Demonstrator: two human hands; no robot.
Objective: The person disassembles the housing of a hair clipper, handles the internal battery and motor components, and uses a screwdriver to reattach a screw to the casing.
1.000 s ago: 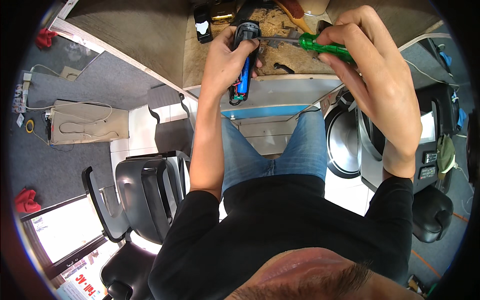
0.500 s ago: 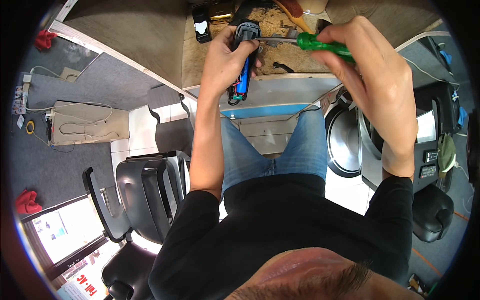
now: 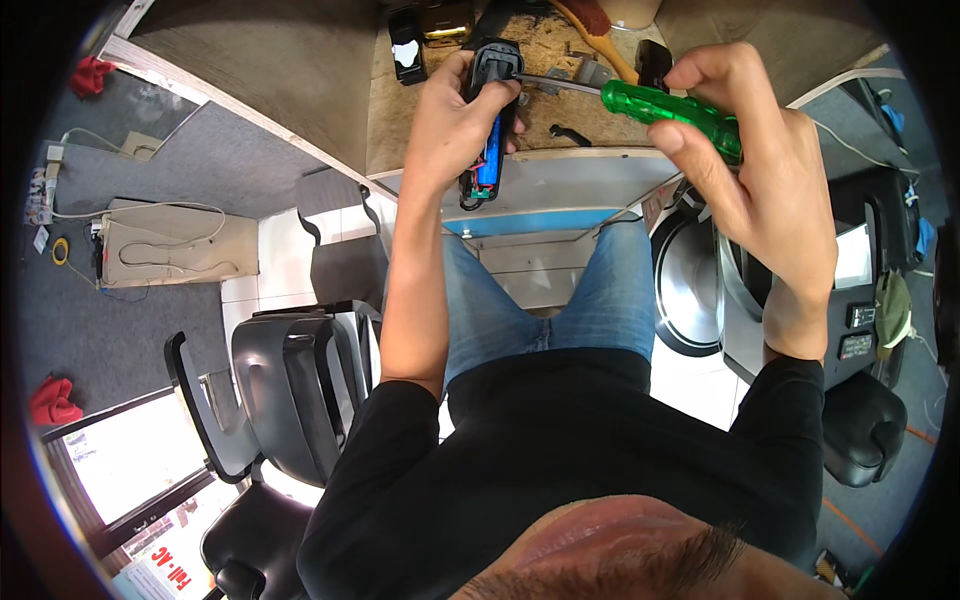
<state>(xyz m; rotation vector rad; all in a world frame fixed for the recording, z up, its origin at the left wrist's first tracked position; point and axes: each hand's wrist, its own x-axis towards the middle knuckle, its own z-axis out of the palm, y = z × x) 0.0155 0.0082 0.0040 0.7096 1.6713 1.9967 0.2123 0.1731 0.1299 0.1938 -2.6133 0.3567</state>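
Note:
My left hand (image 3: 452, 128) is wrapped around an opened hair clipper (image 3: 490, 150), its thumb lying across the upper part. The black housing shows a blue battery cell (image 3: 489, 166), thin red wires and a bit of green circuit board at its lower end. In my right hand (image 3: 765, 170) lies a screwdriver (image 3: 668, 112) with a clear green handle. The fingers hold it loosely, the handle's end against the palm and the thumb just below it. Its metal shaft points left, and the tip reaches the clipper beside my left thumb; the exact contact point is hidden.
On the wooden workbench (image 3: 420, 135) lie a black device with a white patch (image 3: 406, 50), a gold-coloured clipper (image 3: 445, 22), a wooden-handled brush (image 3: 600, 42), small metal parts and a curved black piece (image 3: 569, 134). Wooden side panels flank the bench. A black chair (image 3: 290, 395) stands left.
My right-hand fingers have loosened and shifted back along the screwdriver handle, which now shows more of its length and tilts down to the right. The left hand and clipper have hardly moved.

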